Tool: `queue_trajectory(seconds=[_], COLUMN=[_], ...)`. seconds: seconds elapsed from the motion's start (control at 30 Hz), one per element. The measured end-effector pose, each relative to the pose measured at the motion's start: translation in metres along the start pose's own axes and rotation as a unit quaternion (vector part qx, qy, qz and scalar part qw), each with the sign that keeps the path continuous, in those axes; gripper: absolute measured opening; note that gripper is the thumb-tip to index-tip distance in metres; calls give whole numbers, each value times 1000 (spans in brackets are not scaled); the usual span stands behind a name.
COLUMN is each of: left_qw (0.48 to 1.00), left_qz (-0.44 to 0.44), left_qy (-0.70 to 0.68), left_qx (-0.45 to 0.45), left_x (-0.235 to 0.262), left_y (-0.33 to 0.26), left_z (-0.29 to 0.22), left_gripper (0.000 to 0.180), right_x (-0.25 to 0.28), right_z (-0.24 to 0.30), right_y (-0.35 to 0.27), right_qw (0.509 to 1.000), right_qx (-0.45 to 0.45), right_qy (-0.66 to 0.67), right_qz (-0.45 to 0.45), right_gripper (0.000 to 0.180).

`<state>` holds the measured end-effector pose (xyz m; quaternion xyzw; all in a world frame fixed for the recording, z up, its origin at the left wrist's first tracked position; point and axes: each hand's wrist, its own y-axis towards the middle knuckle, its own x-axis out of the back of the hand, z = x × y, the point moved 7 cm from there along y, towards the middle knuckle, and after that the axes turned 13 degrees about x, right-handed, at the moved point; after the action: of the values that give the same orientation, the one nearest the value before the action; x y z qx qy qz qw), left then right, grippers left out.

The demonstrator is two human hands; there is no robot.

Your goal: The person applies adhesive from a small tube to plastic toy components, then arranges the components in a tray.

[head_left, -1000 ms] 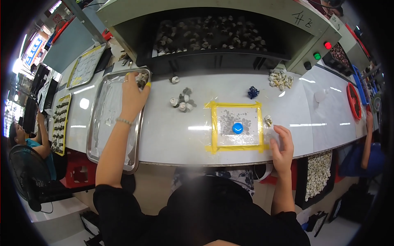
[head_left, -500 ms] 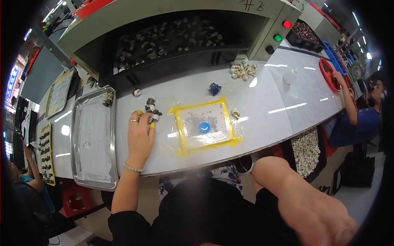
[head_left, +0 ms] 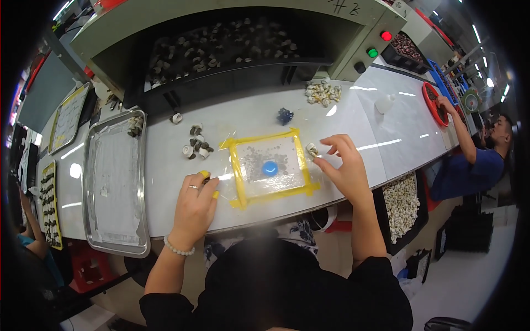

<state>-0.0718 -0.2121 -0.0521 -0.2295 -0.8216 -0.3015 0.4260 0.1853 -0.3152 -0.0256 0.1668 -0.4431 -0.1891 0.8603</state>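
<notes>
My left hand (head_left: 193,209) has yellow covers on two fingertips, and its fingers curl around a small dark piece (head_left: 206,177), mostly hidden. Just beyond it lies a loose cluster of small white-and-dark pieces (head_left: 197,146). My right hand (head_left: 349,174) holds thumb and forefinger apart beside a small pale-and-dark piece (head_left: 311,150) on the table; the thumb tip is close to it, and contact is unclear. Between my hands is a rectangle bordered with yellow tape (head_left: 238,179), with grey round marks inside and a blue round object (head_left: 270,168) on it.
A metal tray (head_left: 144,193) lies left, a few pieces in its far corner. Behind the table stands a machine (head_left: 353,52) whose dark opening holds many pieces. A blue spiky object (head_left: 285,116), a pale pile (head_left: 323,92) and a clear bottle (head_left: 385,103) sit farther back. A co-worker (head_left: 469,171) reaches in at right.
My left hand has drawn back from the cluster toward the taped rectangle with a small dark piece. My right hand has come up from the lower right to the piece beside the rectangle.
</notes>
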Motion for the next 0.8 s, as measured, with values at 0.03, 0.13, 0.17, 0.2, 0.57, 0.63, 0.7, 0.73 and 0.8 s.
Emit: queue_trajectory(seconds=[0.03, 0.13, 0.17, 0.2, 0.57, 0.63, 0.7, 0.73, 0.8], left_qw=[999, 993, 989, 989, 929, 849, 739, 716, 706], left_qz=[10, 5, -7, -9, 116, 115, 109, 114, 122], left_qy=[-38, -88, -105, -102, -290, -462, -617, -640, -647], left_qx=[22, 77, 100, 105, 199, 228, 249, 254, 259], left_x=[0, 3, 5, 5, -18, -31, -44, -50, -63], left_y=[0, -1, -2, -2, -7, -12, -14, -15, -19], left_z=[-3, -1, 4, 10, 20, 11, 1, -4, -2], left_gripper=[33, 34, 35, 35, 29, 29, 29, 28, 29], right_x=[-1, -17, -20, -22, -26, -35, -46, -54, -67], right_z=[-11, -27, -32, -38, -27, -6, 6, 13, 23], right_y=[-1, -3, -5, -7, -4, 1, 3, 6, 12], right_qw=[997, 994, 994, 996, 999, 995, 993, 992, 989], right_qx=[-47, -69, -66, -65, -32, 3, 22, 52, 69], right_qy=[-54, -87, -82, -65, 7, 94, 105, 83, 42], right_qz=[-11, 21, 25, 19, 11, 40, 53, 81, 126], right_gripper=[30, 28, 28, 26, 24, 25, 24, 24, 23])
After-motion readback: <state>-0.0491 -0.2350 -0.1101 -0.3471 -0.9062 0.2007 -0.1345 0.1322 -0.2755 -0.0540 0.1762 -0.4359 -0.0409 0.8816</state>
